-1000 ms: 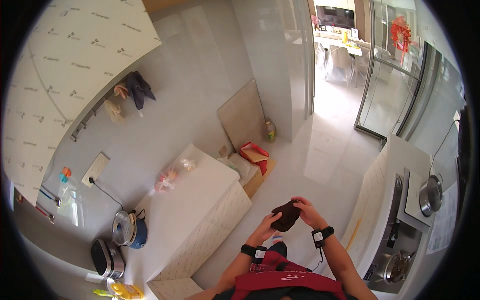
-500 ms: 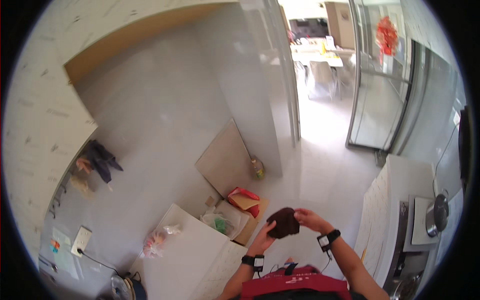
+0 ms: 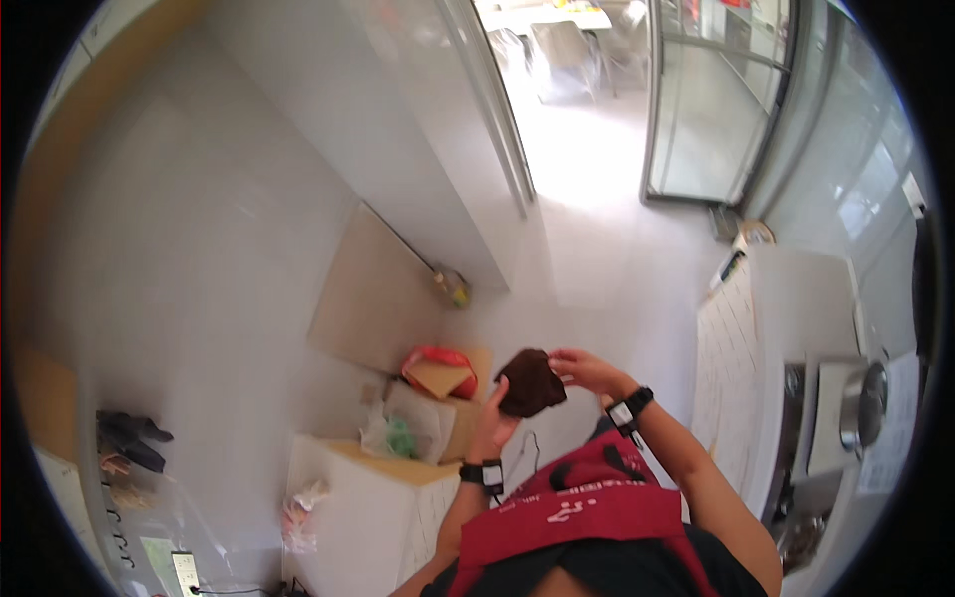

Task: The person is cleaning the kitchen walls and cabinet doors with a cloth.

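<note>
Brown cloth, higher in view than before, left fingers gripping it, right fingers pinching its edge

I can't see most fingers of the left hand behind the floppy dark-brown cloth-like piece; left of that hand, a clear plastic bag's pinkish contents blur.

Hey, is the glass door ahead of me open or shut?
Open: the glass door stands to one side, leaving a gap with chairs visible beyond.
</note>
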Demonstrator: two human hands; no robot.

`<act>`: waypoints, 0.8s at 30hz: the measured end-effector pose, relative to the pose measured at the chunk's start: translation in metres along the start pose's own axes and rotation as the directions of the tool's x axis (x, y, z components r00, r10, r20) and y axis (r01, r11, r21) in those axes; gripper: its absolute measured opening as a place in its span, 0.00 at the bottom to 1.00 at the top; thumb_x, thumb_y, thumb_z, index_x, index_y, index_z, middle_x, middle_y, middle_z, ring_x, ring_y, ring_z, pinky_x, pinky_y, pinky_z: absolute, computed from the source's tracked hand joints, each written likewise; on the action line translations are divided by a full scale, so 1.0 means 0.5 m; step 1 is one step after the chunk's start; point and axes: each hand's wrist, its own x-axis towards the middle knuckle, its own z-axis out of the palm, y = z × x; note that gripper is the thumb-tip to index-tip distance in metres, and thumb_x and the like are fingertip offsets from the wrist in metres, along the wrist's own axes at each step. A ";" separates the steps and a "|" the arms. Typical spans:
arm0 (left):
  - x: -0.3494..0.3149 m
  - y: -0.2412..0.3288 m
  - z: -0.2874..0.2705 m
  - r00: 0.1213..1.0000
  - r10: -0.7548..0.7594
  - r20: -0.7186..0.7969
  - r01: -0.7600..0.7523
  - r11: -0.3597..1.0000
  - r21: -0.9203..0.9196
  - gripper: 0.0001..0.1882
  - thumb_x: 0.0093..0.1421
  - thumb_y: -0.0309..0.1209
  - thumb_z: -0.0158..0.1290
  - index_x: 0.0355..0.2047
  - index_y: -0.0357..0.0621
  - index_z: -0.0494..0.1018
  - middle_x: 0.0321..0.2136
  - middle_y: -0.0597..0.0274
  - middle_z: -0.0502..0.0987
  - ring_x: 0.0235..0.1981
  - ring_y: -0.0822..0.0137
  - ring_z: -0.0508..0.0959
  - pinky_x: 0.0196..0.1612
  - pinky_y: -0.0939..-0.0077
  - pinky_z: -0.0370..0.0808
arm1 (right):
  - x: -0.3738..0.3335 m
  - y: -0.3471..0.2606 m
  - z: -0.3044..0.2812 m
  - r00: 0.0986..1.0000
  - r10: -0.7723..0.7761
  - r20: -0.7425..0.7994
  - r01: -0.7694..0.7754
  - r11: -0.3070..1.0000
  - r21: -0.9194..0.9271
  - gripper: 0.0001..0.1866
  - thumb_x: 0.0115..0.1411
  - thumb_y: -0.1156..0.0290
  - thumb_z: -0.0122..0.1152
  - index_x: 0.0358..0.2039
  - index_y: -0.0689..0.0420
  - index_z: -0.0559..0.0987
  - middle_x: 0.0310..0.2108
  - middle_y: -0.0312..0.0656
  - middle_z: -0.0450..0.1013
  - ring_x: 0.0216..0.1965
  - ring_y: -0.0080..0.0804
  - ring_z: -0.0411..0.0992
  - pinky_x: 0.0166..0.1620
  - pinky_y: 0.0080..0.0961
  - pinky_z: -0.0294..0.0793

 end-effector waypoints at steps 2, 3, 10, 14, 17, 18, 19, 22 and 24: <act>0.081 -0.004 0.017 1.000 -0.007 -0.007 0.007 1.000 -0.023 0.30 0.71 0.44 0.51 0.67 0.39 0.62 0.63 0.56 0.70 0.64 0.59 0.70 0.68 0.58 0.65 | 0.045 -0.026 -0.069 0.999 0.003 -0.032 -0.002 1.000 0.014 0.22 0.71 0.59 0.57 0.59 0.57 0.72 0.51 0.38 0.73 0.53 0.28 0.72 0.56 0.30 0.72; 0.125 -0.003 0.041 1.000 -0.008 0.013 0.008 1.000 -0.025 0.30 0.71 0.44 0.50 0.67 0.39 0.62 0.63 0.56 0.70 0.63 0.59 0.71 0.68 0.58 0.64 | 0.062 -0.040 -0.109 0.998 0.003 -0.066 0.000 0.999 0.039 0.22 0.71 0.59 0.57 0.59 0.57 0.72 0.51 0.38 0.74 0.53 0.28 0.72 0.56 0.31 0.72; 0.382 0.079 0.133 0.986 0.034 0.166 -0.003 0.983 -0.184 0.27 0.74 0.46 0.44 0.64 0.40 0.65 0.62 0.55 0.71 0.62 0.60 0.72 0.67 0.59 0.67 | 0.173 -0.329 -0.222 0.997 -0.074 -0.025 0.074 0.997 0.022 0.15 0.70 0.67 0.57 0.55 0.56 0.74 0.47 0.34 0.76 0.46 0.23 0.75 0.51 0.26 0.75; 0.467 0.131 0.316 0.980 0.199 -0.014 -0.130 0.693 0.709 0.25 0.73 0.41 0.47 0.64 0.39 0.65 0.60 0.56 0.73 0.60 0.64 0.73 0.66 0.64 0.67 | 0.265 -0.434 -0.347 0.968 -0.240 -0.072 0.235 0.970 -0.070 0.14 0.65 0.70 0.62 0.49 0.61 0.79 0.43 0.40 0.78 0.46 0.28 0.75 0.51 0.27 0.74; 0.591 0.139 0.207 0.988 0.034 0.150 -0.050 0.993 0.103 0.25 0.71 0.37 0.51 0.64 0.39 0.64 0.59 0.58 0.72 0.61 0.66 0.72 0.66 0.65 0.66 | 0.353 -0.498 -0.390 0.952 -0.306 -0.006 0.297 0.929 -0.220 0.14 0.64 0.68 0.65 0.48 0.61 0.79 0.43 0.40 0.78 0.46 0.27 0.75 0.51 0.27 0.75; 0.625 0.150 0.202 0.982 0.036 0.186 -0.057 0.992 0.111 0.26 0.70 0.37 0.52 0.64 0.39 0.63 0.59 0.59 0.72 0.61 0.66 0.71 0.66 0.66 0.65 | 0.384 -0.508 -0.413 0.960 -0.279 -0.015 0.272 0.948 -0.167 0.15 0.64 0.68 0.66 0.48 0.61 0.79 0.43 0.40 0.78 0.46 0.27 0.75 0.51 0.27 0.75; 0.655 0.163 0.204 0.975 0.040 0.220 -0.067 0.991 0.119 0.27 0.70 0.36 0.53 0.65 0.39 0.62 0.60 0.60 0.71 0.62 0.67 0.70 0.67 0.66 0.65 | 0.405 -0.526 -0.426 0.968 -0.248 -0.017 0.245 0.963 -0.114 0.16 0.63 0.67 0.67 0.48 0.61 0.79 0.43 0.40 0.78 0.46 0.28 0.75 0.51 0.27 0.75; 0.728 0.222 0.240 0.984 0.079 0.160 -0.095 0.991 0.099 0.30 0.69 0.38 0.53 0.67 0.40 0.60 0.62 0.59 0.69 0.64 0.64 0.68 0.69 0.63 0.62 | 0.465 -0.607 -0.440 0.975 -0.220 0.000 0.219 0.969 -0.111 0.11 0.65 0.72 0.65 0.47 0.58 0.78 0.40 0.35 0.78 0.42 0.24 0.76 0.46 0.22 0.77; 0.788 0.273 0.243 0.995 0.014 0.095 -0.014 1.000 -0.002 0.30 0.72 0.44 0.48 0.68 0.43 0.59 0.66 0.59 0.66 0.67 0.61 0.66 0.70 0.59 0.60 | 0.513 -0.645 -0.462 0.971 -0.239 0.028 0.241 0.964 -0.111 0.11 0.65 0.72 0.65 0.47 0.58 0.78 0.40 0.35 0.78 0.42 0.24 0.76 0.46 0.22 0.77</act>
